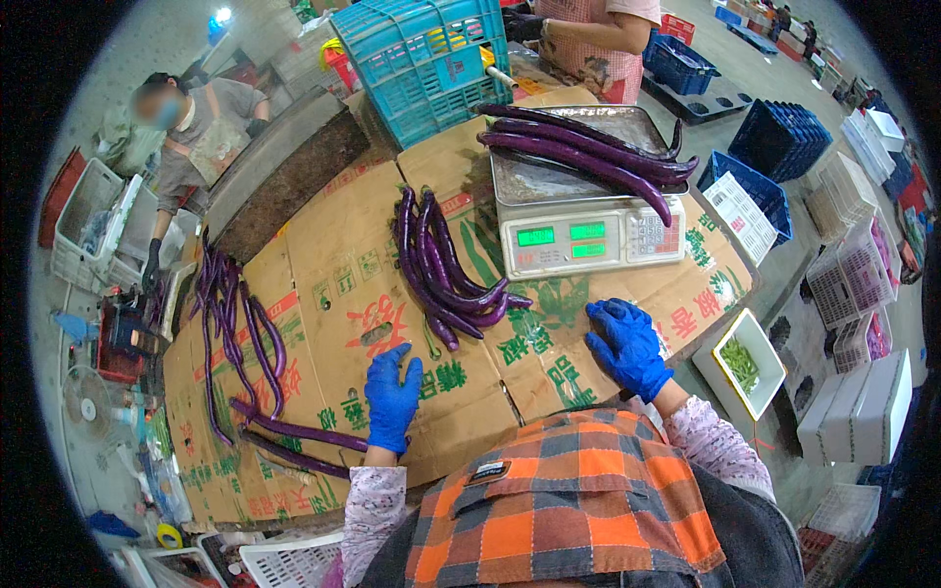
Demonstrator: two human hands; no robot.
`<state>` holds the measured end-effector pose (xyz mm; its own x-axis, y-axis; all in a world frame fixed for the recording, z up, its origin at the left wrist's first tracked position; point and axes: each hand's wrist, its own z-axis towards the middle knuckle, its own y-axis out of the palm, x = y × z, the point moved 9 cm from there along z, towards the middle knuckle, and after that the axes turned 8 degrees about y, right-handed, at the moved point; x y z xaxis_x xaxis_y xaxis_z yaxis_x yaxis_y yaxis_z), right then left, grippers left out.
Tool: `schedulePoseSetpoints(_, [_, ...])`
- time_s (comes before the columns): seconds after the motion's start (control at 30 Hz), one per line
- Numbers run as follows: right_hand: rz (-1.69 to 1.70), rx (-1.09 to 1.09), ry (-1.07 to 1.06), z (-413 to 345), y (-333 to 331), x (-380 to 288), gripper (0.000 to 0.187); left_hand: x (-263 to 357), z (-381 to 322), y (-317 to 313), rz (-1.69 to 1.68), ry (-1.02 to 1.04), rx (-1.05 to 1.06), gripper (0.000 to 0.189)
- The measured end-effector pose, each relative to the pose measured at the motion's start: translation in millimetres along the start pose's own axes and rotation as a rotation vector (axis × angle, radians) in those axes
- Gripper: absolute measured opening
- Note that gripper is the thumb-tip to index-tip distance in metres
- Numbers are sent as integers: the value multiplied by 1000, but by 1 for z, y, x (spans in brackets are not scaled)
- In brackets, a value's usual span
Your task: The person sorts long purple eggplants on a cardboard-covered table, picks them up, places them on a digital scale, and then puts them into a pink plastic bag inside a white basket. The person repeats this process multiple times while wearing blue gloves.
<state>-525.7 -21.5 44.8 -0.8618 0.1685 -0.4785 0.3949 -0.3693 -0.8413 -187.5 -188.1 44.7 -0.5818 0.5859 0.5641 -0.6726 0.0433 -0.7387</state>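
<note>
My left hand [393, 400], in a blue glove, hovers over the cardboard with thumb and fingers apart and nothing in them. Two long purple eggplants [309, 435] lie beside it, one passing by the wrist. Just ahead is a bunch of eggplants [435, 268] on the cardboard sheet [345, 294]. My right hand [628, 345], also blue-gloved, rests on the cardboard below the scale, fingers slightly bent and holding nothing. The digital scale [592, 242] has a lit display and carries long eggplants [581, 147] across its metal pan. More slender eggplants [239, 331] lie at the left.
A turquoise plastic crate [434, 81] stands at the table's far edge. Co-workers [213, 132] stand at the far left and beyond the scale. On the right floor are a white foam box [741, 364] of green vegetables and stacked crates [781, 140]. A fan [87, 404] is at left.
</note>
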Motion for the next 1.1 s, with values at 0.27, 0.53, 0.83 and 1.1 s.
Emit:
schedulePoseSetpoints(0.27, [-16, 53, -13, -5, 2, -3, 39, 34, -40, -60, 28, -4, 154, 30])
schedulePoseSetpoints(0.53, [81, -39, -151, -2, 26, -15, 36, 73, -162, -74, 180, -241, 417, 33])
schedulePoseSetpoints(0.83, [491, -480, -880, -11, 69, -184, 43, 174, -289, -12, 308, -777, 644, 42])
schedulePoseSetpoints(1.1, [788, -992, -1464, -224, 25, -310, 51, 291, -440, -11, 361, -1169, 969, 41])
